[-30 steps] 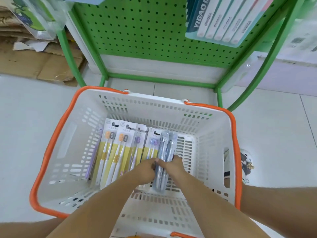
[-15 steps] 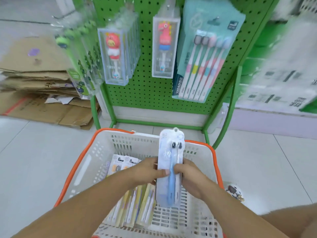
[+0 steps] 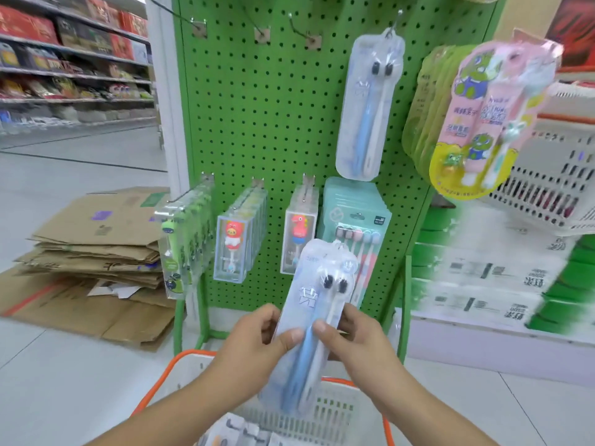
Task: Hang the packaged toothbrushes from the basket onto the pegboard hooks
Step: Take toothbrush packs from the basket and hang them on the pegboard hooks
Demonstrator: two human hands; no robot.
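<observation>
I hold a clear toothbrush pack (image 3: 317, 304) with a blue and a white brush upright in front of the green pegboard (image 3: 273, 117). My left hand (image 3: 257, 342) pinches its left edge and my right hand (image 3: 351, 336) pinches its right edge. A matching pack (image 3: 370, 104) hangs from a hook (image 3: 394, 25) at the upper right of the board. Three bare hooks (image 3: 257, 24) stick out along the top row. The white basket with an orange rim (image 3: 341, 410) sits below my hands, with several more packs (image 3: 238, 432) inside.
The lower hook row carries cartoon children's brush boxes (image 3: 238, 243) and a teal multi-brush pack (image 3: 354, 220). Pink and yellow cartoon packs (image 3: 483, 123) hang at the right. Flattened cardboard (image 3: 96, 252) lies on the floor at the left, a white crate (image 3: 553, 181) stands at the right.
Both hands lifted the blue and white pack out of the basket and raised it in front of the pegboard. My view tilted up from the basket to the board.
</observation>
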